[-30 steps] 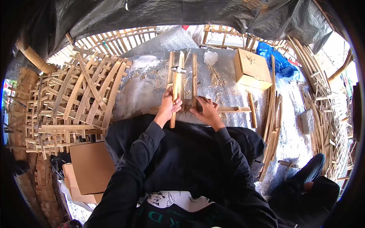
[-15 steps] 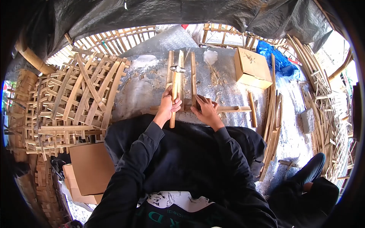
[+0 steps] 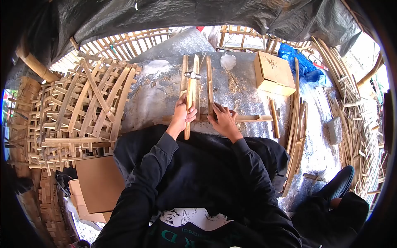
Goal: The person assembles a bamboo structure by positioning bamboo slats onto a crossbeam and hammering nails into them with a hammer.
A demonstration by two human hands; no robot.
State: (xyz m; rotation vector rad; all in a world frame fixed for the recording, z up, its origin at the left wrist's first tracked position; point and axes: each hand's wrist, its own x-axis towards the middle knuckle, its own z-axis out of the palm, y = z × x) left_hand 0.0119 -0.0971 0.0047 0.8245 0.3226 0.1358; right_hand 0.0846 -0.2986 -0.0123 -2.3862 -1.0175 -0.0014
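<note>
My left hand (image 3: pixel 182 115) is wrapped round the wooden handle of a hammer (image 3: pixel 190 89), whose metal head points away from me. My right hand (image 3: pixel 224 120) rests with bent fingers at the near end of a bamboo strip (image 3: pixel 210 80); its fingertips touch the strip, and whether they pinch it is hard to tell. Two more strips, a left one (image 3: pixel 184 74) and a middle one (image 3: pixel 196 66), lie roughly parallel to it. A crosswise bamboo piece (image 3: pixel 254 118) runs under their near ends, in front of my knees.
Woven bamboo lattices (image 3: pixel 89 99) are stacked at left, above an open cardboard box (image 3: pixel 100 184). A closed carton (image 3: pixel 274 74), a blue plastic sheet (image 3: pixel 302 66), a short stick (image 3: pixel 274 119) and long strips (image 3: pixel 294 136) lie at right. Another person's leg (image 3: pixel 337 186) shows lower right.
The right-hand strip and the hammer have shifted very slightly left in view. Both hands keep nearly the same places and grips.
</note>
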